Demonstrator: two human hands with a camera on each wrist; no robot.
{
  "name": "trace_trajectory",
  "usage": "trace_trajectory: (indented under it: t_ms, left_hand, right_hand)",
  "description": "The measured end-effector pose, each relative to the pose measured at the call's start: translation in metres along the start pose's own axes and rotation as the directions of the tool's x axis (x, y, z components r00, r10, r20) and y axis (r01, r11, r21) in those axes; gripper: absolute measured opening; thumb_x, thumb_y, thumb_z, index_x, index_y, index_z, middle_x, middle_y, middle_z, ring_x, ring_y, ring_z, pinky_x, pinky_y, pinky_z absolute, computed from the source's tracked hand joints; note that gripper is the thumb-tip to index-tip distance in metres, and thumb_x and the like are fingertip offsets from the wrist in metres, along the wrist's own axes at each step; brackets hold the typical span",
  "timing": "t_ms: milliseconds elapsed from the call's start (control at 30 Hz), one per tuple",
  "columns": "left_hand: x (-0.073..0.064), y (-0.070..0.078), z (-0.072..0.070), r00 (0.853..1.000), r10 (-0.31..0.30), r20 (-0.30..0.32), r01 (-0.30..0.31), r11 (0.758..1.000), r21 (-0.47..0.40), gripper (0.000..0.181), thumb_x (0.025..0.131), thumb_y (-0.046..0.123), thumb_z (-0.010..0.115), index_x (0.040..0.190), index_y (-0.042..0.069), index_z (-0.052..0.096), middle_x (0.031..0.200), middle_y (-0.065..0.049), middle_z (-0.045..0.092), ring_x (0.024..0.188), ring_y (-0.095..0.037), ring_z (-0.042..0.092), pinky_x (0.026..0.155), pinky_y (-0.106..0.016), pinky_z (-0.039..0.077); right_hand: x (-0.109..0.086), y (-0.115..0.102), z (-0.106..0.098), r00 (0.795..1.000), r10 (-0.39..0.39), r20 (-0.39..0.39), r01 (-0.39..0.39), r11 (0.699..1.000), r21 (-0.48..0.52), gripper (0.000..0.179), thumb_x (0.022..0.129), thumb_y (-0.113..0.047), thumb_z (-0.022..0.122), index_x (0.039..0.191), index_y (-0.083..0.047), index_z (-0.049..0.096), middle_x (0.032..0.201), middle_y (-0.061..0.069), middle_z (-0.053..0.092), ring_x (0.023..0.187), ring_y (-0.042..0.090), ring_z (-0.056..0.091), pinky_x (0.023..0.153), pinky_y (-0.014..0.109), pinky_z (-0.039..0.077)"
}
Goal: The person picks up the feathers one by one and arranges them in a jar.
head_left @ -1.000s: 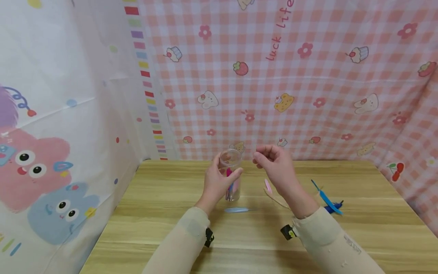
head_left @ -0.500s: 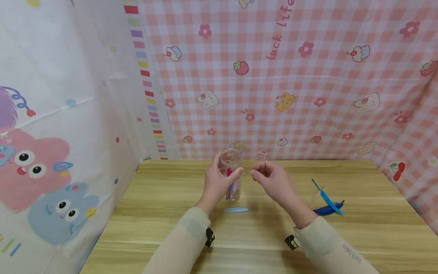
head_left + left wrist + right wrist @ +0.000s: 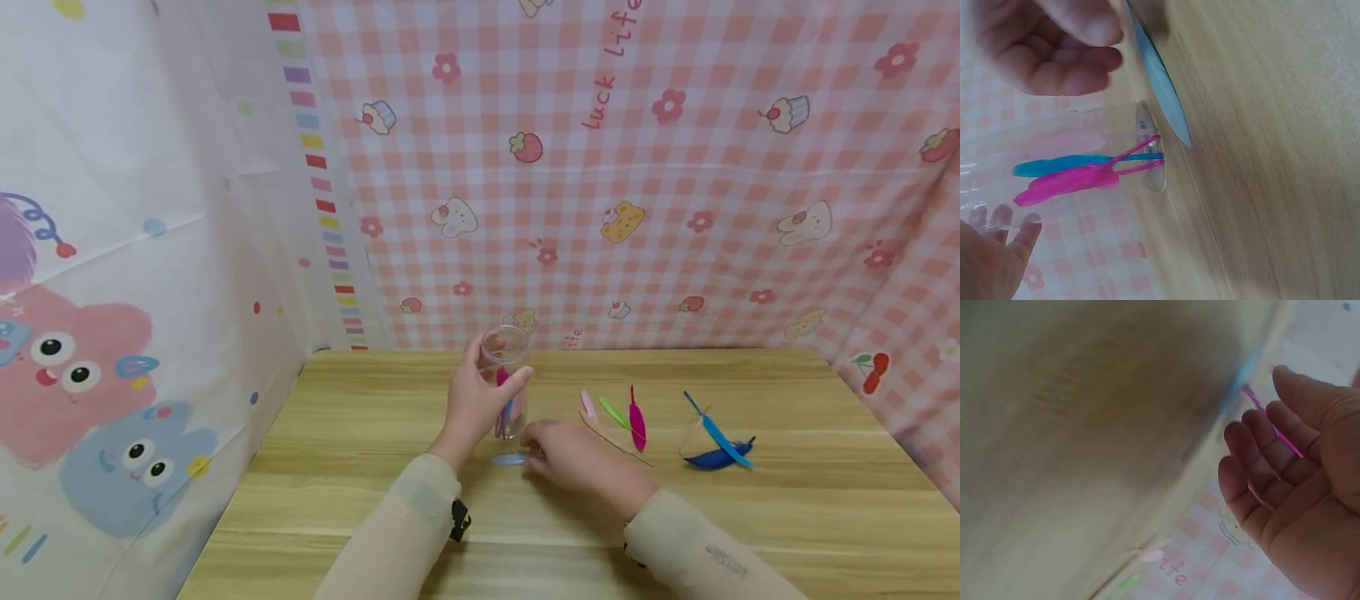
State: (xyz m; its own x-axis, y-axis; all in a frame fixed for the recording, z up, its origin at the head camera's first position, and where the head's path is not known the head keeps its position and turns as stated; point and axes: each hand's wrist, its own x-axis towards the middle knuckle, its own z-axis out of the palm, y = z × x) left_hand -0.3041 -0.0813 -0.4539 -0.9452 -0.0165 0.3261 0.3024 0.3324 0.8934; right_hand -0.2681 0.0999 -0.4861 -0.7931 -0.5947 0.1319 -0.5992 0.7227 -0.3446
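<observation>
My left hand (image 3: 480,398) grips a clear, open-topped jar (image 3: 507,354) standing upright on the table. Inside it, a magenta feather (image 3: 1072,181), a blue feather (image 3: 1060,165) and a faint pale pink one show through the wall, quills down. My right hand (image 3: 573,458) is low over the table, right of the jar's base. Its fingertips reach the quill end of a light blue feather (image 3: 508,460) lying flat in front of the jar. In the right wrist view the thumb stands apart from the loosely bent fingers, and nothing is held between them.
Right of the jar lie a pale pink feather (image 3: 588,405), a green feather (image 3: 613,411), a magenta feather (image 3: 637,427) and a thin brown strand (image 3: 617,444). Farther right, a bright blue feather (image 3: 723,439) crosses a dark blue feather (image 3: 707,460). Patterned cloth hangs behind the table.
My right hand has come down and leftward from beside the jar's mouth to the light blue feather, uncovering the green and magenta feathers. The left hand and jar have stayed put.
</observation>
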Motion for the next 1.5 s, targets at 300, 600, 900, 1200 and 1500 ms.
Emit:
trace_trajectory:
  t_ms: [300, 600, 900, 1200, 1500]
  left_hand:
    - [0.000, 0.002, 0.001, 1.000, 0.014, 0.002, -0.014, 1.000, -0.017, 0.077, 0.089, 0.036, 0.088, 0.153, 0.016, 0.050, 0.137, -0.017, 0.070, 0.127, -0.030, 0.067, 0.110, -0.053, 0.058]
    - [-0.001, 0.002, 0.001, 1.000, 0.014, 0.008, -0.014, 0.999, -0.030, 0.077, 0.090, 0.035, 0.088, 0.153, 0.014, 0.050, 0.138, -0.019, 0.069, 0.128, -0.031, 0.067, 0.110, -0.054, 0.058]
    - [-0.002, 0.004, 0.001, 1.000, -0.009, 0.008, 0.009, 1.000, -0.022, 0.079, 0.090, 0.034, 0.088, 0.156, 0.016, 0.048, 0.139, -0.017, 0.069, 0.129, -0.030, 0.066, 0.112, -0.049, 0.057]
    - [-0.003, 0.005, 0.000, 0.999, -0.034, 0.013, 0.034, 0.999, -0.014, 0.082, 0.090, 0.037, 0.088, 0.158, 0.018, 0.046, 0.140, -0.013, 0.069, 0.131, -0.030, 0.066, 0.111, -0.048, 0.058]
    - [-0.003, 0.005, -0.001, 0.999, -0.030, 0.012, 0.030, 1.000, -0.009, 0.080, 0.090, 0.038, 0.087, 0.156, 0.018, 0.048, 0.138, -0.010, 0.070, 0.131, -0.029, 0.067, 0.111, -0.049, 0.058]
  right_hand:
    - [0.001, -0.003, 0.011, 0.998, 0.067, 0.017, -0.064, 0.991, -0.121, 0.018, 0.091, -0.017, 0.085, 0.105, -0.012, 0.075, 0.098, 0.001, 0.077, 0.093, 0.023, 0.075, 0.082, 0.045, 0.064]
    - [-0.008, 0.002, 0.007, 0.996, 0.087, 0.038, -0.084, 0.994, -0.064, 0.008, 0.092, -0.008, 0.079, 0.095, -0.013, 0.074, 0.083, -0.002, 0.074, 0.076, 0.016, 0.069, 0.069, 0.038, 0.059]
    - [-0.023, 0.018, -0.013, 0.982, 0.162, 0.098, -0.169, 0.983, 0.066, 0.006, 0.093, -0.006, 0.074, 0.098, -0.009, 0.077, 0.084, -0.005, 0.070, 0.076, 0.009, 0.057, 0.070, 0.031, 0.055]
    - [-0.029, 0.034, -0.029, 0.965, 0.226, 0.132, -0.255, 0.924, 0.284, 0.003, 0.097, -0.010, 0.070, 0.094, -0.009, 0.071, 0.076, -0.004, 0.059, 0.068, 0.010, 0.052, 0.059, 0.022, 0.044]
    - [-0.028, 0.038, -0.043, 0.947, 0.321, 0.029, -0.309, 0.876, 0.369, 0.012, 0.102, -0.019, 0.069, 0.094, -0.012, 0.067, 0.081, -0.002, 0.066, 0.073, 0.013, 0.055, 0.066, 0.027, 0.046]
